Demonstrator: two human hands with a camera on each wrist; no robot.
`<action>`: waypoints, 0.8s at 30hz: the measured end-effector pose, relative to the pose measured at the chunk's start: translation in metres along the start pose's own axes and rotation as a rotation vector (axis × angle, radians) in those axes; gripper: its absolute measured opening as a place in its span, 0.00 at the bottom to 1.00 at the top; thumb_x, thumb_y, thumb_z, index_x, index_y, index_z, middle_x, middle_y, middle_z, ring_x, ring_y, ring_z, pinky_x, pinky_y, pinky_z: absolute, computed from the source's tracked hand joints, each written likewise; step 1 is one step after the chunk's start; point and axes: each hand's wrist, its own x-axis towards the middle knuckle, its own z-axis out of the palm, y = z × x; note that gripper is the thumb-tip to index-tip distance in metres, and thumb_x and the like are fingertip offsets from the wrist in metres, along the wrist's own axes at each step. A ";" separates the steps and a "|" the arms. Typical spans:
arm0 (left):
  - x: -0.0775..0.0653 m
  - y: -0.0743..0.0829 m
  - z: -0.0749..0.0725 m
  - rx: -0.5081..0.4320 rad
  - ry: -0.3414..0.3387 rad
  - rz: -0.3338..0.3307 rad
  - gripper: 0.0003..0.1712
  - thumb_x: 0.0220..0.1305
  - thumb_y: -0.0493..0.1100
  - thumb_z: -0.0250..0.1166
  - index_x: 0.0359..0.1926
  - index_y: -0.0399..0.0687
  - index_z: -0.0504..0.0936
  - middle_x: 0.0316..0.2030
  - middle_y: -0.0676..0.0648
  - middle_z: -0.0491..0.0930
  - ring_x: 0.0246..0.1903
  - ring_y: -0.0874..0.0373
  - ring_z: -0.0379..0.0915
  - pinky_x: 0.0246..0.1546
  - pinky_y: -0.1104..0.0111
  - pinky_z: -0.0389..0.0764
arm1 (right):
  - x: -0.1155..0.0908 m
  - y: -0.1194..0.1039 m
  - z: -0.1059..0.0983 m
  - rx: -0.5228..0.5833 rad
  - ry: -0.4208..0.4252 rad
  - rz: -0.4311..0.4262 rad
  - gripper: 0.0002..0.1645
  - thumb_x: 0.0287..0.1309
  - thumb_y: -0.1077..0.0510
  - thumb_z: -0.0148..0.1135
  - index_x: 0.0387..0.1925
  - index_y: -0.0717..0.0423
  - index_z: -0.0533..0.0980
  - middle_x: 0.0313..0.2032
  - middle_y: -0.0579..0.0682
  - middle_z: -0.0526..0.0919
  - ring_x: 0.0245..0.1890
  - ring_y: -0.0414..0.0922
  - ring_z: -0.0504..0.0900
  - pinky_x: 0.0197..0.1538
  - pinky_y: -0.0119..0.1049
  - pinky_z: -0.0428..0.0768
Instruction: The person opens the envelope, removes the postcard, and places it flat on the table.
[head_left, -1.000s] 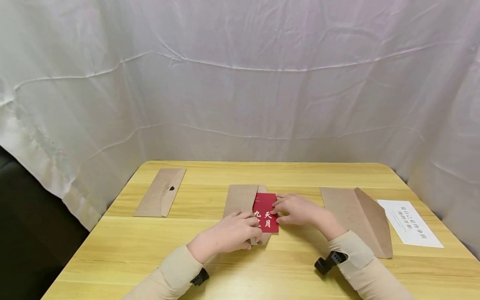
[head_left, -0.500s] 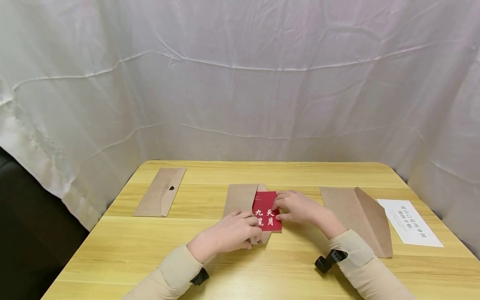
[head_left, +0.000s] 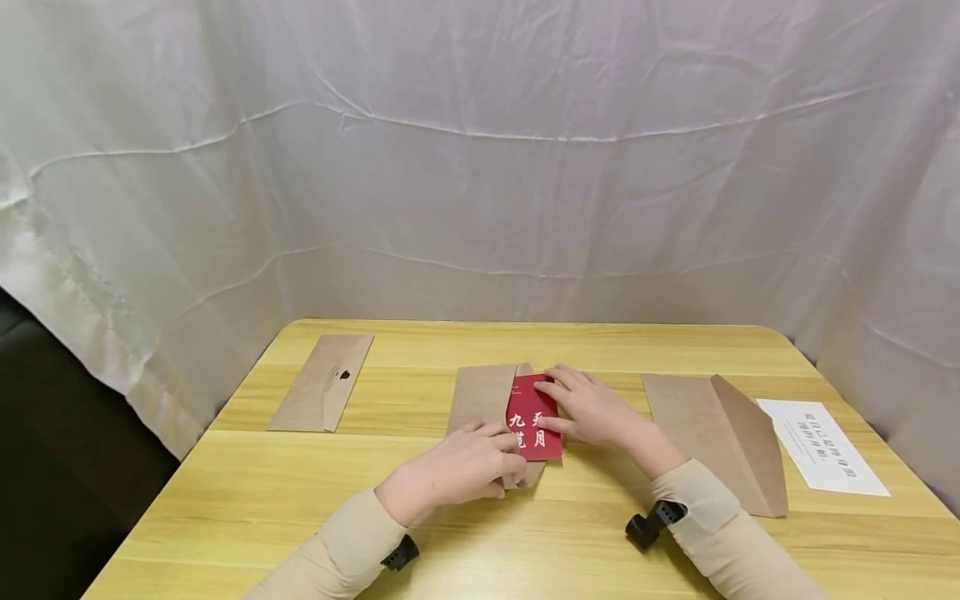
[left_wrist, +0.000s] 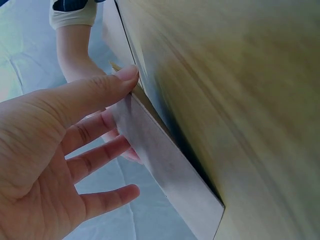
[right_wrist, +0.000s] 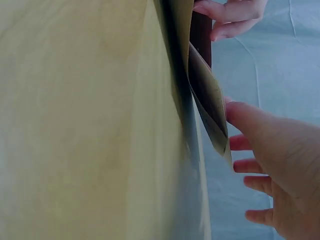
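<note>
The middle brown paper envelope (head_left: pixel 480 396) lies on the table with its flap open to the right. A red card (head_left: pixel 522 407) with white characters sits partly inside its mouth, the right portion showing over the flap. My left hand (head_left: pixel 463 462) pinches the envelope's near edge, thumb (left_wrist: pixel 127 73) at the edge and fingers on the far side in the left wrist view. Over the card's right side, my right hand (head_left: pixel 600 408) rests with spread, fairly straight fingers. Its thumb (right_wrist: pixel 240 112) is right at the lifted paper edge in the right wrist view.
A closed brown envelope (head_left: pixel 311 387) with a dark seal lies at the left of the wooden table (head_left: pixel 480 542). At the right lie another brown envelope (head_left: pixel 690 417), flap open, and a white printed card (head_left: pixel 832 458). A pale curtain (head_left: pixel 480 208) hangs behind.
The red card has shifted slightly away from me. My right hand has moved a little farther back along its right side, fingers more spread. The left hand has stayed in place.
</note>
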 end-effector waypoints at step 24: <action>-0.001 0.001 0.000 0.000 0.013 0.027 0.12 0.54 0.56 0.71 0.40 0.70 0.82 0.42 0.63 0.79 0.54 0.61 0.70 0.62 0.48 0.74 | -0.001 0.002 0.003 0.056 -0.009 0.096 0.45 0.60 0.39 0.62 0.67 0.65 0.65 0.55 0.59 0.72 0.57 0.56 0.72 0.63 0.57 0.70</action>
